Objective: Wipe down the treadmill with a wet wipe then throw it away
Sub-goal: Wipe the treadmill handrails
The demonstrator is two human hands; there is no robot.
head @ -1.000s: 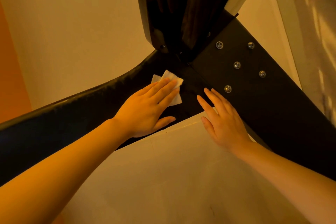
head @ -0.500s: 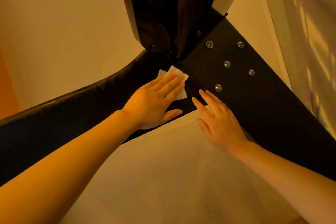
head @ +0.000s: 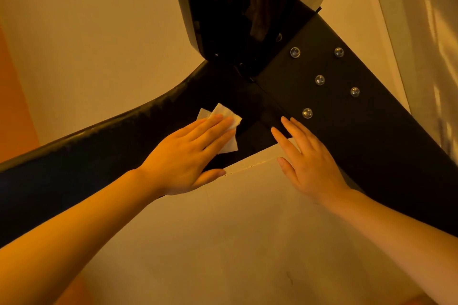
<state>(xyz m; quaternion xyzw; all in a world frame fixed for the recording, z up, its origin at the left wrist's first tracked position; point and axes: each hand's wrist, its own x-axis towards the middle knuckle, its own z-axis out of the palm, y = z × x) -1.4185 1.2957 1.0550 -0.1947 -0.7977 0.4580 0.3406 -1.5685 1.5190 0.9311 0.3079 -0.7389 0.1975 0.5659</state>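
The black treadmill frame [head: 347,131] fills the middle of the view, where a curved handrail [head: 86,151] from the left meets a flat upright plate with several bolts. My left hand [head: 188,156] lies flat on the handrail near the joint and presses a white wet wipe [head: 228,121] against it; the wipe sticks out past my fingertips. My right hand [head: 307,161] rests flat, fingers apart, on the lower edge of the bolted plate and holds nothing.
A dark console [head: 235,7] hangs above the joint. A pale floor or wall [head: 235,230] shows below and behind the frame. A light panel [head: 426,44] runs along the right edge. An orange surface [head: 12,106] lies at far left.
My left hand slid the wipe up toward the joint, then back down-left along the handrail. My right hand stayed on the plate's edge.
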